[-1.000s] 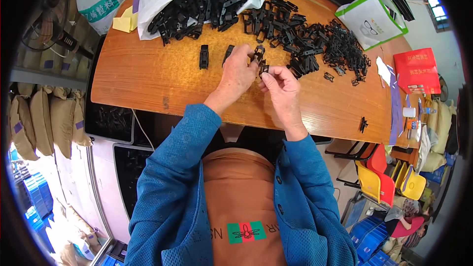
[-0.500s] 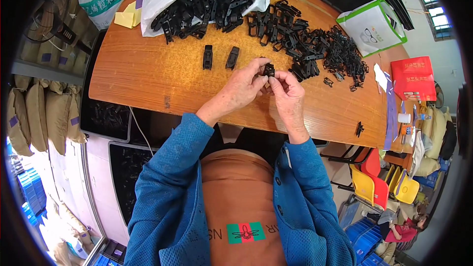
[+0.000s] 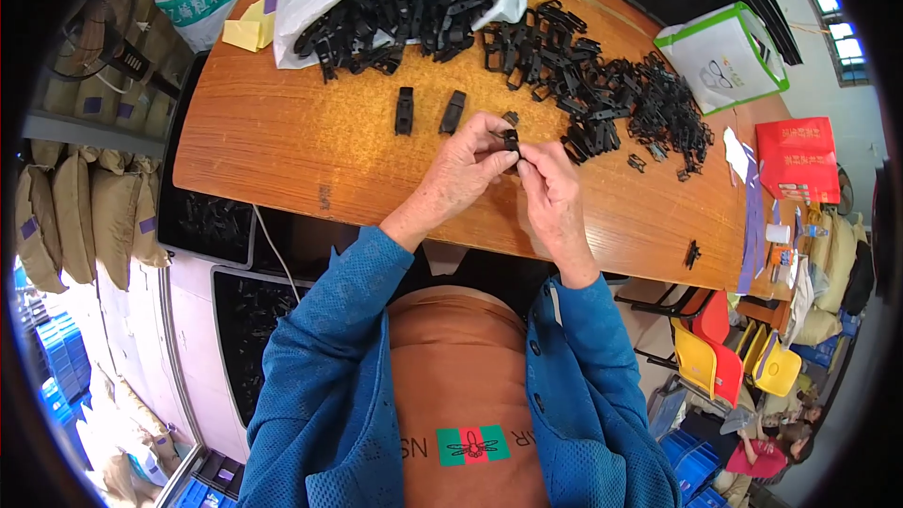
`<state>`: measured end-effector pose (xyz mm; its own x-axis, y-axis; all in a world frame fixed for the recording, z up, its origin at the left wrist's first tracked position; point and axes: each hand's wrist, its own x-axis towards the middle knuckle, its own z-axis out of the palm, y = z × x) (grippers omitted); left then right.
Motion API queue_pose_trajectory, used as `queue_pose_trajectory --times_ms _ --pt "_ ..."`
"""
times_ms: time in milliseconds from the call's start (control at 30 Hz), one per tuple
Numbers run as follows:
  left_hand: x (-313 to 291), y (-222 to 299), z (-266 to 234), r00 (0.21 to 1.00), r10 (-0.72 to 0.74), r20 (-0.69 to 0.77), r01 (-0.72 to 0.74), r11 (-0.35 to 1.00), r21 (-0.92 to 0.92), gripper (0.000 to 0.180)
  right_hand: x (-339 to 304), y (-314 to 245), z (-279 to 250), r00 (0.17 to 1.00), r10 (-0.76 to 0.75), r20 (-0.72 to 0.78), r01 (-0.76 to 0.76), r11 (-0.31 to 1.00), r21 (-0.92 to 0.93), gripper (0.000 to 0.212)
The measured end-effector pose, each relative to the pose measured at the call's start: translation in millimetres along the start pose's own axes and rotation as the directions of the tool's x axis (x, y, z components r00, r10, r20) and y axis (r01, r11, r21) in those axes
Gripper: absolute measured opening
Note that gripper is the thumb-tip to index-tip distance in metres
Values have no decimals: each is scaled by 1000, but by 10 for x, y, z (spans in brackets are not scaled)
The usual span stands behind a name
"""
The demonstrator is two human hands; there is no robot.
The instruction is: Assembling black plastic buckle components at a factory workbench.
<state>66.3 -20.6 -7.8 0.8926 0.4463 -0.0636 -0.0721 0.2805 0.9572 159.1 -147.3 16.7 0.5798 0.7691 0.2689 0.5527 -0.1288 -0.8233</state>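
Observation:
In front of me, above the wooden table, my left hand (image 3: 463, 172) pinches a small black plastic part (image 3: 511, 138) between thumb and fingers. My right hand (image 3: 553, 190) meets it from the other side, its thumb and forefinger closed on the part's lower end. The fingers cover most of the part, so its shape is partly hidden. Just beyond my left hand lie two longer black plastic pieces, one upright in the view (image 3: 404, 111) and one slightly tilted (image 3: 452, 113). A heap of black frame-like pieces (image 3: 536, 52) and a pile of smaller black pieces (image 3: 663, 108) spread beyond my right hand.
A white sack (image 3: 292, 0) spills more black parts at the table's far side. A green-edged white bag (image 3: 720, 61) and a red box (image 3: 798, 160) stand at the right. One dark piece (image 3: 692, 254) lies near the right edge. Trays of black parts (image 3: 249, 320) sit lower left.
The whole view has shifted slightly, moving the table rightward and down in it. My fingers have changed position a little around the small black part, which both hands still touch.

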Motion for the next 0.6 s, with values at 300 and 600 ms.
queue_pose_trajectory --times_ms 300,600 --pt "61 47 50 988 125 -96 -82 929 361 17 21 1 92 994 -22 -109 6 989 -148 24" --pt "936 296 -716 903 424 68 -68 -14 998 18 -40 209 119 979 199 -45 -189 968 165 24"
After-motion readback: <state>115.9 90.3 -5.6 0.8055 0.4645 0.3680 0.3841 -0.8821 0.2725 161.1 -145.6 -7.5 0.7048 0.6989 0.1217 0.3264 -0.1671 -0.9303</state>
